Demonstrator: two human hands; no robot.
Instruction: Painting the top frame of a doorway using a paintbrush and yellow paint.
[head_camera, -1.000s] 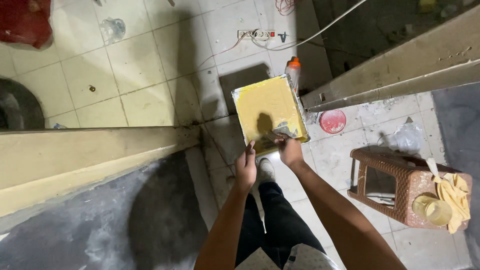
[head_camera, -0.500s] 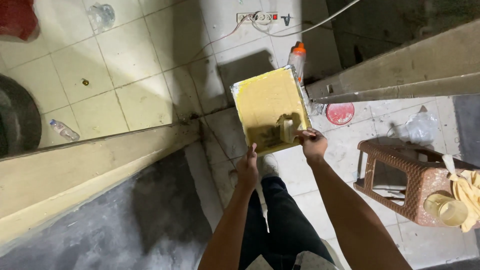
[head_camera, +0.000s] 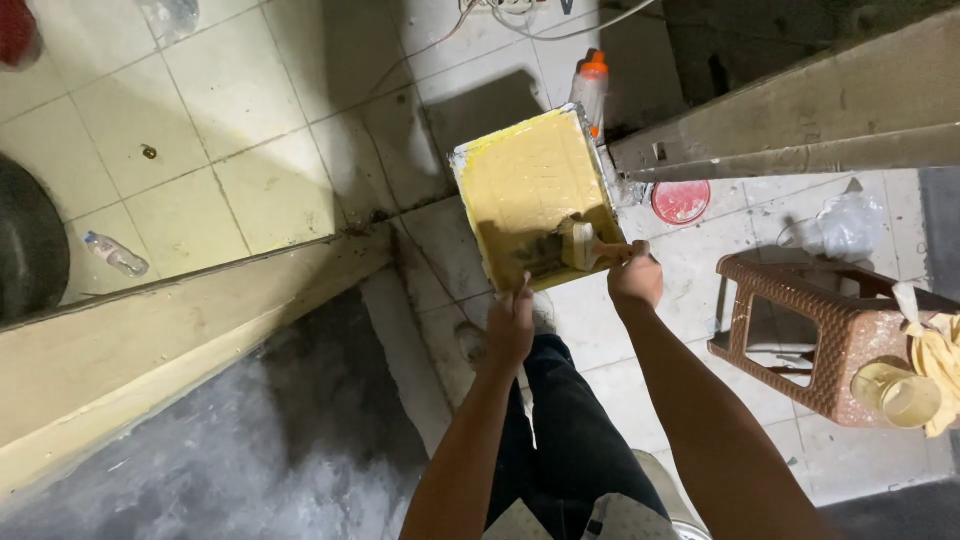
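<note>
Brush now deeper in the tin, right hand (head_camera: 636, 280) shifted outward since a moment ago.
Right hand closed on the paintbrush (head_camera: 580, 245) handle, bristles low in the yellow paint tin (head_camera: 530, 180); left hand (head_camera: 510, 325) pinches the tin's near rim. Steadying that rim and loading the bristles lightly should limit drips onto the tiled floor (head_camera: 250, 150).

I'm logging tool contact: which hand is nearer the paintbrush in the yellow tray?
Right. The right hand grips the paintbrush by its handle; the left hand holds the yellow tray at its near edge, below-left of the brush.
</note>
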